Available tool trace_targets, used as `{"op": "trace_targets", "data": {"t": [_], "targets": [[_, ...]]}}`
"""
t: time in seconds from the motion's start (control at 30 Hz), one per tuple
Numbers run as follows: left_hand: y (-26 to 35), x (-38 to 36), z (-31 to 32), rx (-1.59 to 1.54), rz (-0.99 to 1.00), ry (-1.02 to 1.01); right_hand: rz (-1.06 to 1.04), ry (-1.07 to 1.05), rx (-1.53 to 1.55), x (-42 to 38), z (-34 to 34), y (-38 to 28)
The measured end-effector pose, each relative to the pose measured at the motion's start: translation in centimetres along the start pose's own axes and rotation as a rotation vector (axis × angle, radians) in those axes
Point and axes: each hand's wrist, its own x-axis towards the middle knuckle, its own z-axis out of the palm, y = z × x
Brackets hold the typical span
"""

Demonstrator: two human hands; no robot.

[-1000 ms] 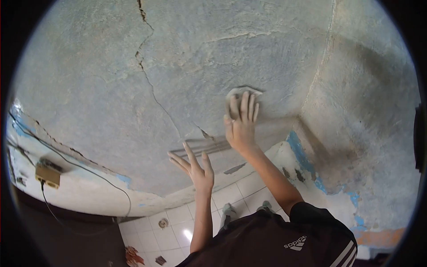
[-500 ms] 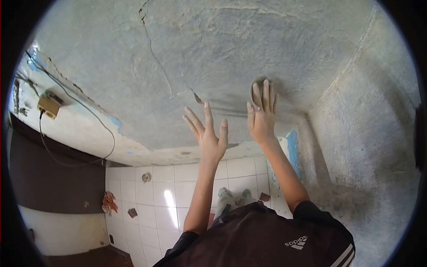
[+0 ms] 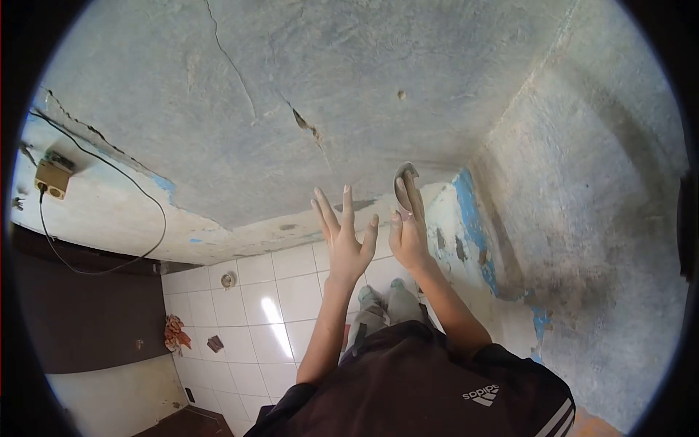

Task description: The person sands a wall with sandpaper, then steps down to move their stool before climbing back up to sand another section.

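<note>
My right hand [image 3: 413, 239] holds a curled piece of sandpaper [image 3: 402, 191] between thumb and fingers, its curved edge standing out past the fingertips. The sandpaper is turned edge-on near the lower part of the grey wall [image 3: 364, 124]. To its left, my left hand [image 3: 349, 246] holds nothing, its fingers spread toward the wall. Both hands look dusty. Above the left hand, the wall has a chipped gap [image 3: 304, 124] and a long thin crack [image 3: 231, 62].
A rough side wall [image 3: 611, 197] with peeling blue paint [image 3: 472, 218] stands at right. On the left hangs a socket box [image 3: 53, 179] with a looping cable [image 3: 164, 218]. On the tiled floor [image 3: 240, 313] lie a crumpled orange cloth [image 3: 175, 333] and a dark scrap [image 3: 215, 343].
My right hand has moved down from the wall surface and turned, bringing the sandpaper edge-on. The view has shifted, showing more of the side wall. My left hand stays spread.
</note>
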Motion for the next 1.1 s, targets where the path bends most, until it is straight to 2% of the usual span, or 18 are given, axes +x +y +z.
{"op": "trace_targets", "data": {"t": [0.4,0.7,0.93,1.1], "targets": [[2.3,-6.8,-0.1,-0.016,-0.047,0.035,-0.041,-0.059,0.12,-6.5,-1.5,-2.2],[7.9,-15.2,2.8,0.023,-0.12,0.144,-0.048,-0.137,0.229,-12.5,-6.1,-2.4],[10.2,-20.0,1.6,0.048,-0.184,0.181,-0.051,-0.196,0.283,-16.3,-7.9,-4.3],[10.0,-22.6,0.8,0.06,-0.198,0.132,-0.058,-0.211,0.247,-18.2,-8.6,-5.8]]}}
